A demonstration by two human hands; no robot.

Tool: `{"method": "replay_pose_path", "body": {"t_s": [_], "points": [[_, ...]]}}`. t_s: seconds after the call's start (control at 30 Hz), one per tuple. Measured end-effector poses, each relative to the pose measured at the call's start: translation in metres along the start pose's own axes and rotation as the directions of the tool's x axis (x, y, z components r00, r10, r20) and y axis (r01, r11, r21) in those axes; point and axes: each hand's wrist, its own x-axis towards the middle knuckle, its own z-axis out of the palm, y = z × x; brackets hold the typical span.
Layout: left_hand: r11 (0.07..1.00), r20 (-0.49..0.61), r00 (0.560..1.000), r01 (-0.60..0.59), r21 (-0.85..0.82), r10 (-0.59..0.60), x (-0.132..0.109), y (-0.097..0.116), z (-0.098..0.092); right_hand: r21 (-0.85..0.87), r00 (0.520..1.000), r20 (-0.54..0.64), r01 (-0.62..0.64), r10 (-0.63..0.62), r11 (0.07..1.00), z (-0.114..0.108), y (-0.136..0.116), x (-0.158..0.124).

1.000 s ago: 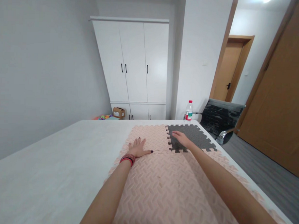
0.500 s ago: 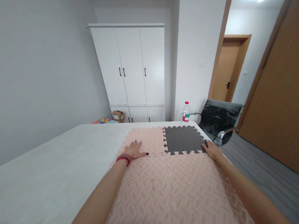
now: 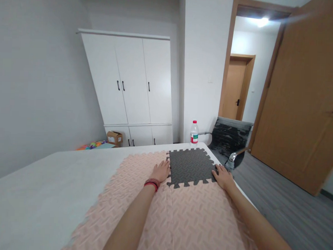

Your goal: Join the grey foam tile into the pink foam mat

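Evidently, both hands attend to the dark grey tile (image 3: 191, 164), which lies flat close to the far right corner of the white worktop (image 3: 57, 187), its toothed right side near the worktop's right edge. From my remote seat I see the left hand (image 3: 161, 171) laid flat on the pink tiles (image 3: 196, 210), fingers pointing toward the far edge, tips just beside the dark tile's left side. That grip is wide, palm down, clasping nothing; I read the placement as a brace, since a flat palm would stop soft foam from sliding. The right hand (image 3: 222, 176) rests by the worktop's right edge, fingertips at the dark tile's near right corner. Its grip is wide too, fingers loosely spread rather than curled around the foam. To me, one hand on either side suggests that the tile is steadied between them, though I cannot judge how hard either one presses.

The pink tiles border the dark one on its left and near sides. Dark teeth meet the pink along both seams; from this angle I cannot tell whether they are fully seated. Beyond the tile, a red-capped bottle (image 3: 194, 135) stands upright by the far right corner, probably put there to be out of the hands' way. A chair (image 3: 230, 138) sits past the right edge, apart from the foam.
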Motion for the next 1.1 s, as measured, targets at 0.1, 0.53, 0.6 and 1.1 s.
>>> {"method": "replay_pose_path", "body": {"t_s": [0.1,0.53,0.6,1.1], "points": [[1.0,-0.003,1.0,0.009,-0.01,-0.009,0.002,-0.003,0.01,0.001,1.0,-0.004,0.003,-0.003,1.0,0.001,0.001,0.001],[0.998,-0.095,0.995,0.024,0.052,-0.019,0.016,-0.006,0.008,-0.002,1.0,-0.009,0.027,-0.027,1.0,-0.002,-0.003,-0.002],[0.997,-0.103,0.994,0.038,0.067,-0.031,0.022,-0.004,0.008,-0.006,1.0,-0.009,0.03,-0.03,1.0,-0.003,-0.004,-0.002],[0.999,0.026,0.999,0.035,-0.007,-0.035,0.1,-0.048,0.02,-0.014,0.999,-0.031,0.023,-0.023,1.0,-0.001,-0.008,0.005]]}}
